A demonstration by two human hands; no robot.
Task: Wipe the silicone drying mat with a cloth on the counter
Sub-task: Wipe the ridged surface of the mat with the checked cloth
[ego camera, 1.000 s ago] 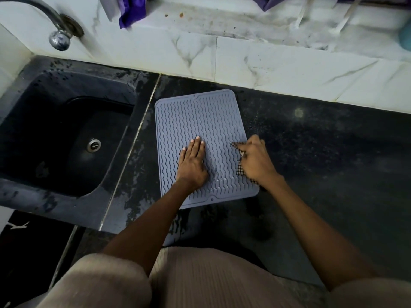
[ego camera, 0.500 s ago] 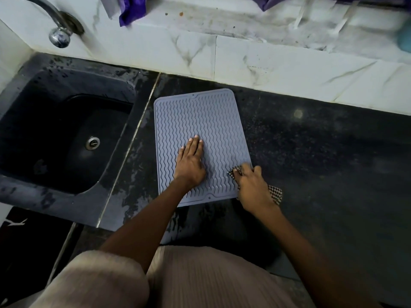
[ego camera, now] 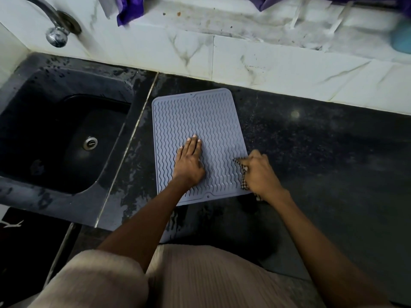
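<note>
A grey-blue silicone drying mat (ego camera: 195,121) with wavy ridges lies flat on the dark counter (ego camera: 322,152), just right of the sink. My left hand (ego camera: 189,163) rests flat on the mat's lower middle, fingers together and stretched out. My right hand (ego camera: 259,174) is closed on a small checkered cloth (ego camera: 244,172) at the mat's lower right edge. Only scraps of the cloth show beside and below the hand.
A black sink (ego camera: 55,134) with a drain sits to the left, a tap (ego camera: 55,30) above it. White marble backsplash (ego camera: 266,67) runs behind the counter. Purple cloth (ego camera: 131,10) hangs at the top. The counter by the sink is wet.
My right hand with the cloth slid down toward the mat's lower right corner, then back up along the right edge. My left hand stayed pressed on the mat.
</note>
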